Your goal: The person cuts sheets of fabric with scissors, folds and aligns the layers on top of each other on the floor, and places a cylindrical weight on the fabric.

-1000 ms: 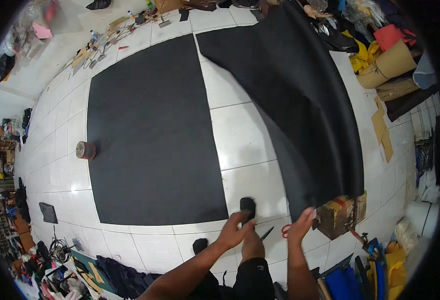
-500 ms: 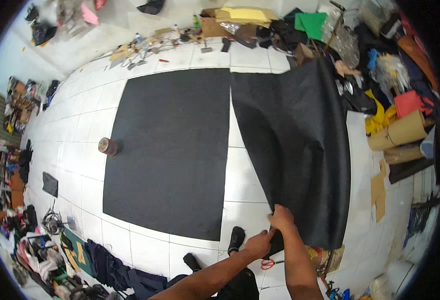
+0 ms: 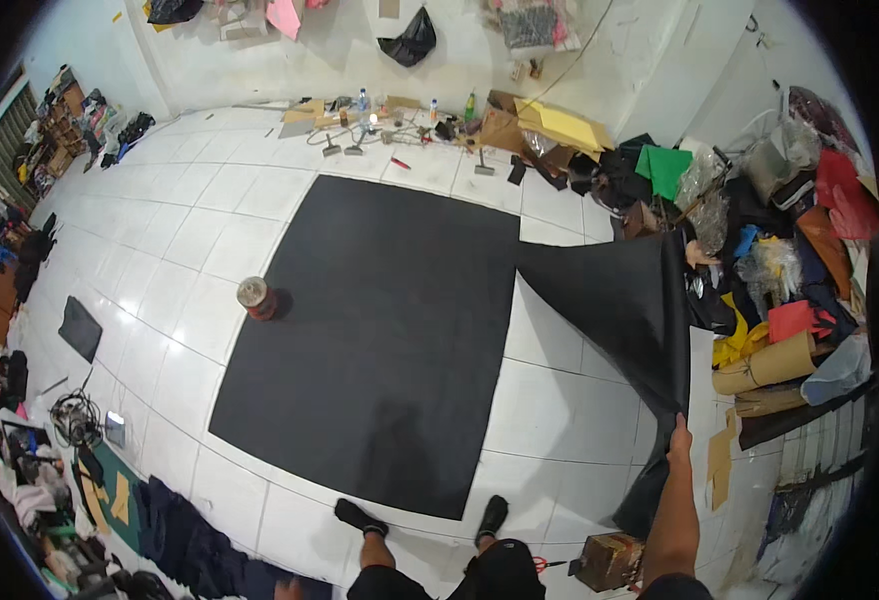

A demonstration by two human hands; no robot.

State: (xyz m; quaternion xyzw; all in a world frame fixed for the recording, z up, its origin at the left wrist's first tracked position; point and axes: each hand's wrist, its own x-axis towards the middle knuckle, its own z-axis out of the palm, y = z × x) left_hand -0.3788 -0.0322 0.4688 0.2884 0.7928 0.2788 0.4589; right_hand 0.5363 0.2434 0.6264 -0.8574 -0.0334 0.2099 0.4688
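Note:
My right hand (image 3: 679, 442) grips the edge of a large black sheet (image 3: 615, 300) on the right, holding it raised and folded over toward the right. Its lower corner droops to the tiles near my wrist. A second piece, a flat black rectangular sheet (image 3: 390, 330), lies on the white floor in front of my feet. At its left edge stands a can-like cylinder (image 3: 256, 298). Only a small part of my left hand (image 3: 288, 590) shows at the bottom rim, near dark blue cloth (image 3: 195, 535); its fingers cannot be made out.
Red-handled scissors (image 3: 542, 565) lie beside a brown box (image 3: 610, 562) near my right foot. Heaped materials and a brown roll (image 3: 765, 368) line the right side. Tools and bottles (image 3: 400, 130) sit along the far wall. A coiled cable (image 3: 77, 418) lies at the left.
My right hand has drawn the sheet's edge far to the right, baring more floor. The left hand has let go and moved to the lower left. The view has turned and shifted.

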